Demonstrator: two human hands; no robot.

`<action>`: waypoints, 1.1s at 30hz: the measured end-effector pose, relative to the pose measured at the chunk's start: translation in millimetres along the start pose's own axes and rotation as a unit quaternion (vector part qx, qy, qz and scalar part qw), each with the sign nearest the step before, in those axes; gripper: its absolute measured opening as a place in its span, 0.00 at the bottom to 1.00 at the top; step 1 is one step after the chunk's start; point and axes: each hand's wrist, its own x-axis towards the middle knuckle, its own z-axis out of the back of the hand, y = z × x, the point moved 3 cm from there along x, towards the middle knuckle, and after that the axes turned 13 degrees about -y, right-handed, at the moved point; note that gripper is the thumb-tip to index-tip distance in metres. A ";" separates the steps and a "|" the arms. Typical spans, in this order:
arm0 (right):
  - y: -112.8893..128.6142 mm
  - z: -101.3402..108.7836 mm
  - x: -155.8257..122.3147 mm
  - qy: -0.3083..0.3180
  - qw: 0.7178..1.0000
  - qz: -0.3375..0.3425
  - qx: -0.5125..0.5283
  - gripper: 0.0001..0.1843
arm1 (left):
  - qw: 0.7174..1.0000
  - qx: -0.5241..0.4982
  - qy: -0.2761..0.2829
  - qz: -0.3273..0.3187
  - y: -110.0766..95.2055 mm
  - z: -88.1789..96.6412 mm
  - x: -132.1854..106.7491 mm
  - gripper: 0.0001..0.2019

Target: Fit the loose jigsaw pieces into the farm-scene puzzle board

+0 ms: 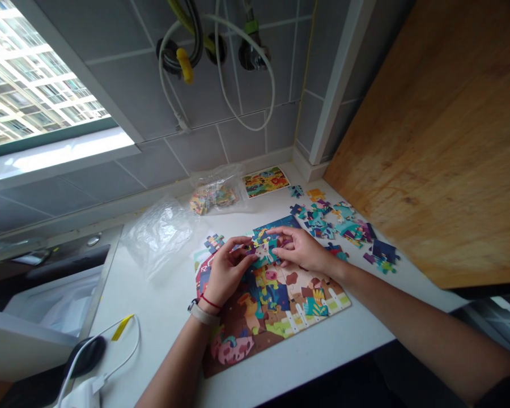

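One puzzle [276,303] is lying on the counter [153,328]. Two hands are meeting over its 12 o'clock part: the left hand [229,269] and right hand [301,247], both partly curled, are pinching one rabbit section [264,254] between thumbs and fingers. Around the puzzle, two plastic bags are sitting at 10 [164,232] and 11 o'clock, one picture card [266,182] at 12, and loose pieces [318,218], overlapping too much to count, around 1 to 2.

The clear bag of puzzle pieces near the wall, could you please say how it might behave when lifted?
The bag would probably flop, since it looks thin and wrinkled. Its puzzle pieces would likely slide low, as they appear loosely heaped. Some might spill, as I cannot tell whether it is sealed.
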 end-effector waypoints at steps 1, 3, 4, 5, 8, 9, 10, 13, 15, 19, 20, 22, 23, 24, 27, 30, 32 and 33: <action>0.0 -0.2 -0.3 0.004 1.000 0.002 -0.004 0.25 | 1.000 0.000 0.000 0.000 0.3 0.1 -0.1 0.17; 0.2 -0.5 -0.7 0.008 1.000 0.004 -0.013 0.23 | 1.000 0.003 0.000 -0.001 0.2 0.1 -0.3 0.17; 0.8 -0.5 -0.7 0.006 1.000 0.005 -0.013 0.23 | 1.000 0.005 0.001 -0.002 -0.2 -0.1 -0.4 0.16; 1.9 -0.5 -0.7 0.000 1.000 0.009 -0.011 0.23 | 1.000 0.007 0.002 -0.003 -0.6 -0.4 -0.6 0.16; 7.3 0.0 -0.8 -0.017 0.999 0.022 0.015 0.25 | 1.000 0.019 0.008 -0.006 -1.4 -1.4 -1.4 0.16; 9.1 0.1 -1.1 -0.020 0.999 0.025 0.027 0.26 | 1.000 0.025 0.011 -0.006 -1.2 -1.7 -1.7 0.16; 10.9 0.3 -1.4 -0.021 0.999 0.026 0.037 0.27 | 0.999 0.031 0.015 -0.006 -0.9 -1.8 -1.9 0.16; 14.1 1.8 -2.8 -0.027 0.998 0.018 0.049 0.29 | 0.999 0.048 0.020 -0.010 0.8 -1.4 -2.2 0.16; 14.9 3.2 -3.3 -0.033 0.998 0.009 0.047 0.29 | 0.998 0.057 0.022 -0.012 1.5 -0.9 -2.3 0.16; 15.6 6.6 -0.6 -0.053 0.997 0.043 0.044 0.27 | 0.998 0.061 0.023 -0.015 0.1 -1.2 -2.4 0.16; 15.0 7.3 0.7 -0.059 0.996 0.050 0.050 0.27 | 0.998 0.059 0.022 -0.016 -0.7 -1.5 -2.5 0.16; 12.4 8.5 3.1 -0.069 0.994 0.047 0.071 0.27 | 0.998 0.055 0.021 -0.015 -2.4 -2.0 -2.8 0.16; 11.0 8.9 3.9 -0.072 0.993 0.040 0.084 0.27 | 0.998 0.052 0.020 -0.014 -3.2 -2.3 -2.9 0.16; 9.9 9.0 4.2 -0.073 0.992 0.035 0.094 0.27 | 0.999 0.049 0.019 -0.013 -3.9 -2.4 -3.0 0.17; 9.4 8.3 3.1 -0.064 0.992 0.042 0.096 0.35 | 0.999 0.042 0.015 -0.014 -5.4 -2.6 -3.1 0.17; 9.5 5.8 1.1 -0.033 0.996 0.045 0.066 0.32 | 0.999 0.042 0.012 -0.016 -6.4 -2.3 -3.0 0.16; 8.6 4.1 0.5 -0.015 0.998 0.033 0.049 0.28 | 0.999 0.039 0.011 -0.017 -7.2 -2.3 -3.2 0.16; 8.0 3.7 0.6 -0.012 0.999 0.029 0.044 0.26 | 0.999 0.038 0.011 -0.018 -7.8 -2.4 -3.5 0.16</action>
